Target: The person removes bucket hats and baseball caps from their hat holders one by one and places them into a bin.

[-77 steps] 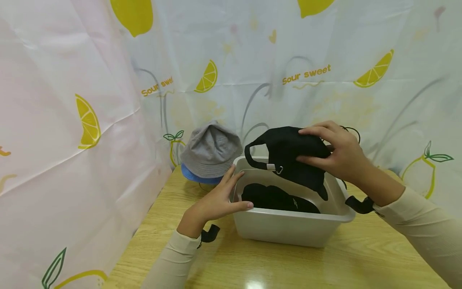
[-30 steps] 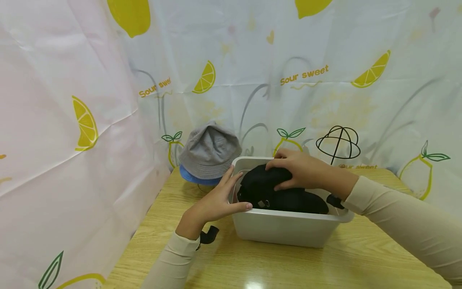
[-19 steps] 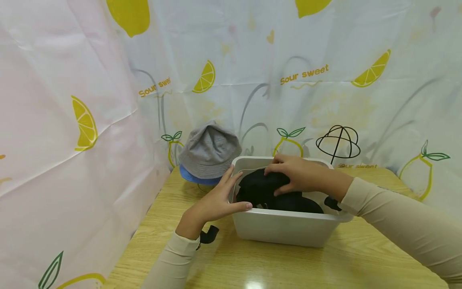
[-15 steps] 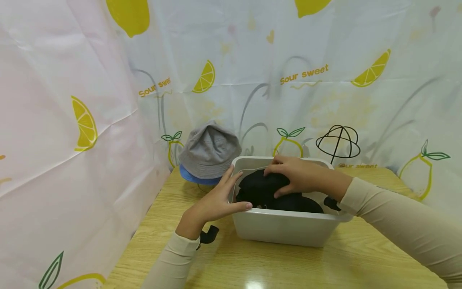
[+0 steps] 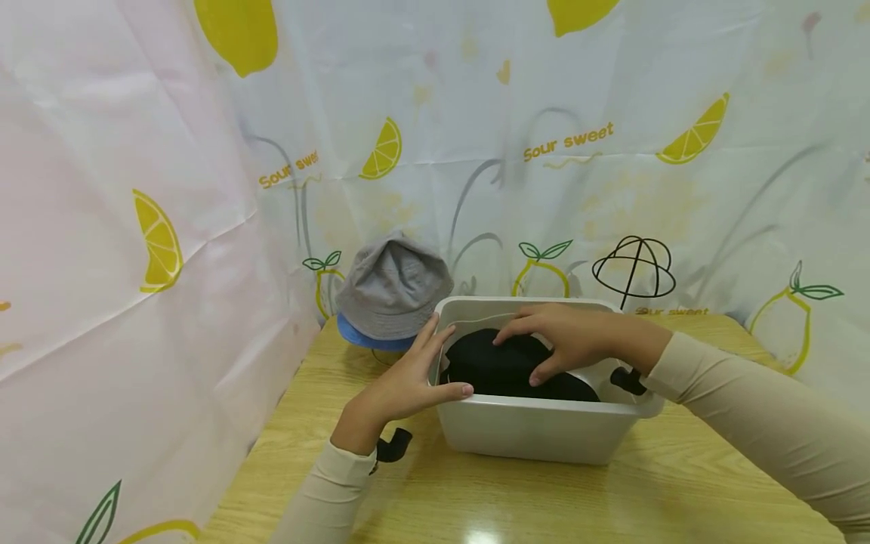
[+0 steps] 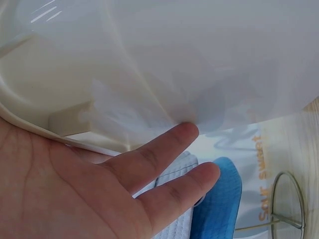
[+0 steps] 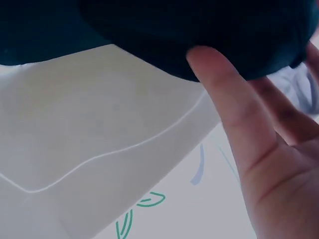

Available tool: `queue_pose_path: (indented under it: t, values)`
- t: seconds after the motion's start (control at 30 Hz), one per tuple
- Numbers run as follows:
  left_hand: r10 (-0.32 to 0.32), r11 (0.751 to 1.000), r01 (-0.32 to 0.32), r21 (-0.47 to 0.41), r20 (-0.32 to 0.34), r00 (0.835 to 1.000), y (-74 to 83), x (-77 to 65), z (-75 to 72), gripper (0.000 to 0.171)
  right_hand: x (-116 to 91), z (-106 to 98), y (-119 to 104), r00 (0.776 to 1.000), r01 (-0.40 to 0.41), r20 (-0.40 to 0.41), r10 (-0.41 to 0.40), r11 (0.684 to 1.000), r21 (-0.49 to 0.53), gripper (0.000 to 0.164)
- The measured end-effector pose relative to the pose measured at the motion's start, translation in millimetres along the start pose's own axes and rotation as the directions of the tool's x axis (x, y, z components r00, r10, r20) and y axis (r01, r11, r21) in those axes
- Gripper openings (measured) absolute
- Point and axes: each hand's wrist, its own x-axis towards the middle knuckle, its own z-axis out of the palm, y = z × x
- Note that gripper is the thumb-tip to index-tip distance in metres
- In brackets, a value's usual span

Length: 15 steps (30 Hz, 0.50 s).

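A white plastic bin (image 5: 537, 431) stands on the table with dark baseball caps piled in it. My right hand (image 5: 567, 336) reaches into the bin and rests on the upper black cap (image 5: 485, 359), thumb and fingers spread over its crown. In the right wrist view the thumb (image 7: 224, 84) lies straight against the cap's dark cloth. Another black cap (image 5: 574, 387) shows lower in the bin, partly covered. My left hand (image 5: 401, 389) rests on the bin's left corner, thumb on the front rim, fingers (image 6: 159, 154) stretched along the side wall.
A grey bucket hat (image 5: 394, 291) sits over a blue hat (image 5: 370, 338) on a stand, close behind the bin's left side. A bare black wire hat stand (image 5: 633, 268) rises behind the right side. Lemon-print cloth (image 5: 448, 91) hangs behind the wooden table (image 5: 326, 423).
The right hand has lowered the black cap from above the bin onto the other cap and pressed it down; its thumb and fingers have since spread wider. The left hand has stayed at the corner.
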Motion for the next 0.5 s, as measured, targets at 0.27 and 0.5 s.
queue_pose_path:
  t: [0.27,0.5]
  values:
    - [0.006,1.0,-0.006,-0.015,-0.002,1.0,-2.2,-1.4,-0.5,0.099,-1.8,-7.1,-0.9,0.996,-0.002,0.086,-0.006,0.995,0.098,0.074]
    - [0.012,1.0,-0.012,-0.011,0.003,1.0,1.2,-0.8,-0.9,0.1,10.4,-3.3,-6.4,0.984,0.0,0.18,-0.011,0.998,0.057,0.076]
